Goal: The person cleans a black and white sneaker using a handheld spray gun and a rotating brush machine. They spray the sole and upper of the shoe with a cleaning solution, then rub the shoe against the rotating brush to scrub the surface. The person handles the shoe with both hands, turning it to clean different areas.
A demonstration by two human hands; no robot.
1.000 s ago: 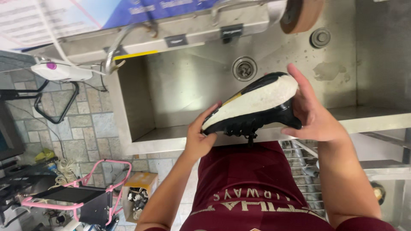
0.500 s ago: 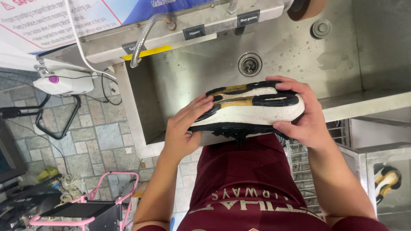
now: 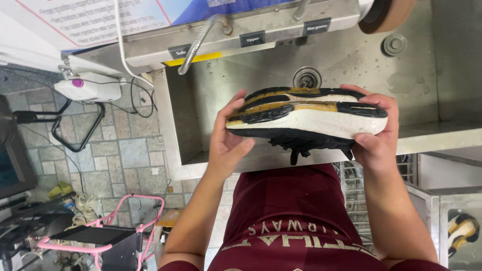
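I hold a black sneaker with a thick white midsole over the steel sink. It lies on its side, its worn black and yellowish outsole turned up toward me, laces hanging below. My left hand grips the toe end on the left. My right hand wraps around the heel end on the right. The drain shows just beyond the shoe.
A flexible metal faucet hose hangs at the sink's back left. A white device with cables sits left of the sink above a tiled floor. A pink-framed cart stands at lower left. A wire rack is under the sink's right.
The shoe has rolled from showing its white side to showing the outsole. Both hands have shifted along it and it sits more level.
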